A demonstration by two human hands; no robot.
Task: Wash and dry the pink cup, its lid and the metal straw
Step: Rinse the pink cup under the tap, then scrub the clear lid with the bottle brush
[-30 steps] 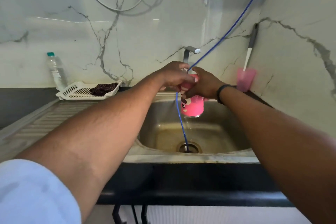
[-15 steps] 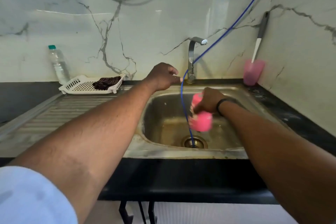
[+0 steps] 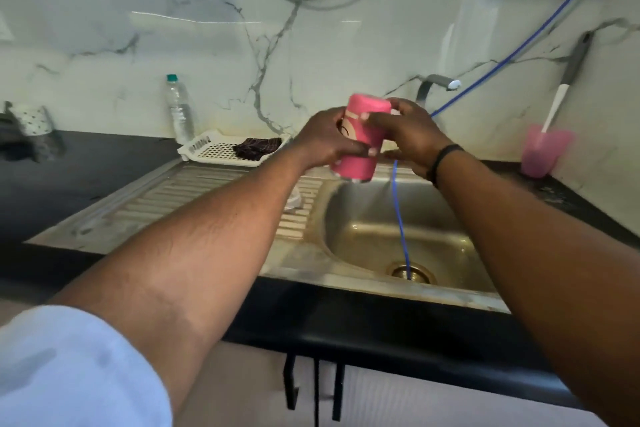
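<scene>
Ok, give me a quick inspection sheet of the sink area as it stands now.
Surface: steel sink and drainboard, black counter.
Job's things: pink cup held upside down above the basin's left edge; lid and straw not identifiable.
Clutter: white tray with dark cloth, water bottle, pink tumbler holding a brush.
Grippers: left hand and right hand both grip the cup.
Cables: blue hose runs into the drain; grey cables on the wall.
Surroundings: marble wall, tap.
</scene>
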